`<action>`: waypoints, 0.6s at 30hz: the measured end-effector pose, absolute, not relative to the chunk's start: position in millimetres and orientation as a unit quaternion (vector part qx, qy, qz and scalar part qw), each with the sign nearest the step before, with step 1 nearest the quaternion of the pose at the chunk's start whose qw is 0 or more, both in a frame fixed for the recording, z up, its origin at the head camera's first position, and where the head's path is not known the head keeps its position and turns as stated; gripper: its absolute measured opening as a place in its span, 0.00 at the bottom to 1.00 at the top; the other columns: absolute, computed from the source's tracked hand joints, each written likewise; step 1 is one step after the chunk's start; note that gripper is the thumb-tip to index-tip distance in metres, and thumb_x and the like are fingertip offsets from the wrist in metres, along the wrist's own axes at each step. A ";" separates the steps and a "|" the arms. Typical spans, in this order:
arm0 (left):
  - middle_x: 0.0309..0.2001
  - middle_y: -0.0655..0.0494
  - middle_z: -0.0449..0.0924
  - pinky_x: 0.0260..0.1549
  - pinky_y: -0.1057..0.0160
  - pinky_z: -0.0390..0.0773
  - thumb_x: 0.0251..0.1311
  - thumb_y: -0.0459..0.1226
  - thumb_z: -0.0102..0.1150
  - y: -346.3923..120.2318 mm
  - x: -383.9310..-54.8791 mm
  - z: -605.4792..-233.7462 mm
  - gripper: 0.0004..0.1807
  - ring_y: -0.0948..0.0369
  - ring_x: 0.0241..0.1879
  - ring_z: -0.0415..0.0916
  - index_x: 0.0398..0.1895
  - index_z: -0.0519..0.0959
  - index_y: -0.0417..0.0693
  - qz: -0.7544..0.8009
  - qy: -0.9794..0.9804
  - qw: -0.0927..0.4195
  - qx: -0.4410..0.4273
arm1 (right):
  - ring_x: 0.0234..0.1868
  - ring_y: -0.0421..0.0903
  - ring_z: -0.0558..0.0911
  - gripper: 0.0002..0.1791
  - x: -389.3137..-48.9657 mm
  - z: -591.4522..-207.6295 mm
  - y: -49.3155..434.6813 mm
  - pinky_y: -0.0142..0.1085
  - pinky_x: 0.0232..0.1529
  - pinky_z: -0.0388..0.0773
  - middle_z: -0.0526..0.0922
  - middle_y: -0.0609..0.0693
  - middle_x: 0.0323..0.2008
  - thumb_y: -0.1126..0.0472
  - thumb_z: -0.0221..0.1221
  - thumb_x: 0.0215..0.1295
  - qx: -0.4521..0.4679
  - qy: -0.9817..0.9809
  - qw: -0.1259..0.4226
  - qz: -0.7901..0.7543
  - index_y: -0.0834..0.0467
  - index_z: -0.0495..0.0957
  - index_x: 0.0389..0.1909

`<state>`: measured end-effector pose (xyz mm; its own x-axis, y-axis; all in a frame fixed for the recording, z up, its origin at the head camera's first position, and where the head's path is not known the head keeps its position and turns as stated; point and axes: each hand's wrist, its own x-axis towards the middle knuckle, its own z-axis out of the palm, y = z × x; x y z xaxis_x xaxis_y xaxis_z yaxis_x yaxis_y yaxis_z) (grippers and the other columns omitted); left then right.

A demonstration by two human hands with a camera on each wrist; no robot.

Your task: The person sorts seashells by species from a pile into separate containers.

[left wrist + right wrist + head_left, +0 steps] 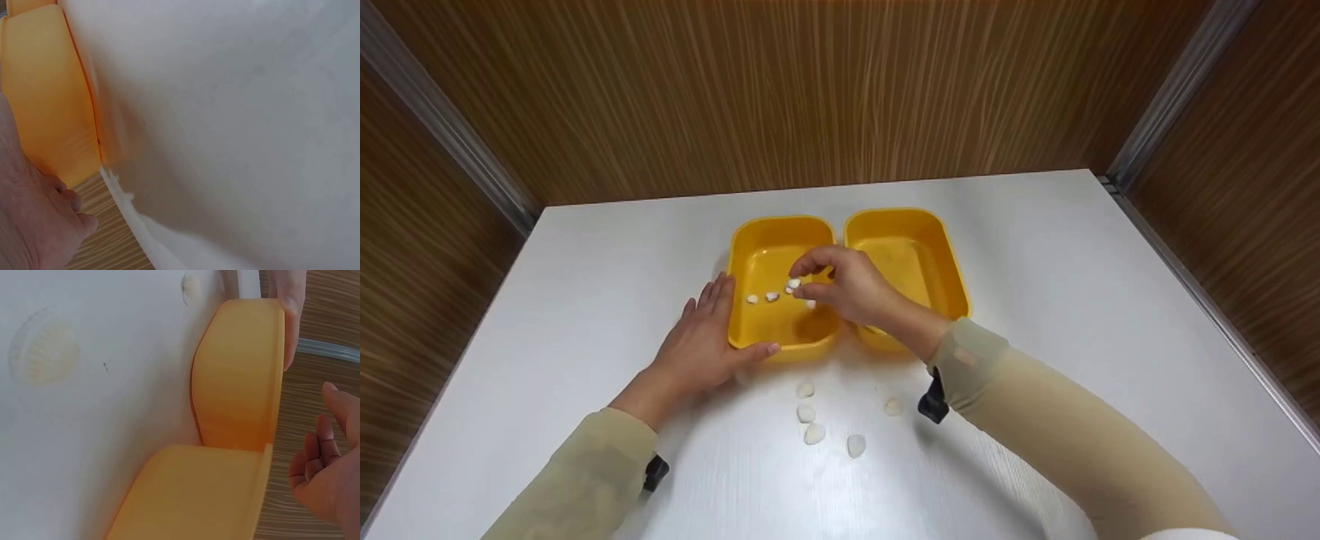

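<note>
Two yellow plastic trays stand side by side: a left tray [780,330] and a right tray [952,285]. My left hand [701,341] lies with straight fingers along the left tray's outer wall, its thumb on the near rim. Over the inside of that tray, my right hand [847,285] pinches a small white seashell [795,283] between thumb and index finger. Below it, pale shells [772,297] lie in a loose row on the tray's floor. In the right wrist view, the other fingers [311,453] are curled and the shell is hidden.
Several ribbed white shells [814,433] are scattered on the white table [1110,360] in front of the trays. One shell [892,406] lies near the right sleeve. A wood-grain panel [810,97] rises behind the table, with similar panels at both sides.
</note>
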<state>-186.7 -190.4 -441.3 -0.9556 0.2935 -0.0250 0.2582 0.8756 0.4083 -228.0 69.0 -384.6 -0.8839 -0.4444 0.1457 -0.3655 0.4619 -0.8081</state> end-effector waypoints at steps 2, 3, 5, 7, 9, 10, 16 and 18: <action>0.86 0.40 0.38 0.81 0.39 0.36 0.62 0.73 0.58 -189.8 -186.3 -441.1 0.70 0.42 0.85 0.36 0.86 0.37 0.37 0.203 0.968 0.041 0.144 | 0.53 0.52 0.79 0.09 -231.0 -387.2 65.8 0.39 0.57 0.76 0.86 0.44 0.47 0.60 0.72 0.69 -0.227 0.854 0.047 -0.466 0.53 0.88 0.48; 0.86 0.40 0.38 0.81 0.39 0.36 0.62 0.73 0.58 -189.6 -186.1 -440.9 0.69 0.42 0.85 0.36 0.86 0.37 0.37 0.203 0.968 0.041 0.144 | 0.53 0.50 0.79 0.09 -232.1 -388.3 64.1 0.39 0.58 0.76 0.86 0.44 0.48 0.60 0.72 0.69 -0.222 0.855 0.048 -0.466 0.52 0.88 0.48; 0.86 0.41 0.37 0.81 0.39 0.36 0.62 0.73 0.58 -189.5 -186.0 -440.2 0.69 0.43 0.85 0.35 0.86 0.37 0.37 0.203 0.968 0.043 0.143 | 0.52 0.47 0.78 0.09 -234.2 -389.7 60.6 0.39 0.58 0.76 0.85 0.44 0.48 0.60 0.71 0.69 -0.217 0.857 0.048 -0.464 0.52 0.88 0.48; 0.87 0.42 0.37 0.81 0.39 0.35 0.62 0.74 0.57 -189.7 -185.9 -439.8 0.70 0.44 0.85 0.35 0.86 0.36 0.38 0.203 0.968 0.047 0.141 | 0.52 0.46 0.78 0.09 -235.8 -390.9 57.5 0.39 0.59 0.76 0.85 0.44 0.48 0.60 0.71 0.69 -0.216 0.858 0.048 -0.463 0.53 0.87 0.48; 0.87 0.42 0.36 0.81 0.40 0.35 0.62 0.74 0.57 -190.1 -186.0 -439.6 0.70 0.45 0.85 0.34 0.86 0.35 0.39 0.203 0.968 0.051 0.139 | 0.52 0.46 0.78 0.09 -237.0 -391.7 54.8 0.39 0.58 0.77 0.85 0.44 0.48 0.60 0.71 0.70 -0.219 0.859 0.046 -0.460 0.53 0.87 0.49; 0.87 0.43 0.36 0.81 0.40 0.35 0.62 0.74 0.56 -190.1 -185.8 -439.9 0.70 0.45 0.85 0.34 0.86 0.35 0.39 0.202 0.968 0.053 0.138 | 0.52 0.46 0.79 0.09 -237.4 -392.2 53.6 0.39 0.58 0.77 0.85 0.45 0.48 0.60 0.71 0.70 -0.220 0.859 0.046 -0.460 0.54 0.87 0.49; 0.86 0.40 0.37 0.81 0.39 0.37 0.62 0.73 0.59 -190.4 -185.5 -441.5 0.70 0.43 0.85 0.36 0.86 0.36 0.36 0.208 0.967 0.042 0.143 | 0.56 0.50 0.80 0.12 -239.0 -394.1 49.9 0.41 0.60 0.77 0.86 0.49 0.52 0.60 0.71 0.70 -0.224 0.863 0.047 -0.450 0.56 0.87 0.52; 0.86 0.40 0.37 0.81 0.39 0.37 0.62 0.73 0.59 -190.0 -185.7 -442.0 0.70 0.43 0.85 0.36 0.86 0.36 0.36 0.209 0.966 0.041 0.144 | 0.60 0.51 0.80 0.15 -239.1 -393.8 50.1 0.42 0.63 0.76 0.86 0.51 0.56 0.60 0.71 0.70 -0.221 0.864 0.051 -0.449 0.56 0.86 0.55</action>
<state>-185.7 -190.0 -442.0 -0.9553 0.2949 -0.0193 0.2606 0.8716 0.4153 -239.1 50.1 -393.8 -0.8976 -0.4266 0.1108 -0.3357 0.4988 -0.7990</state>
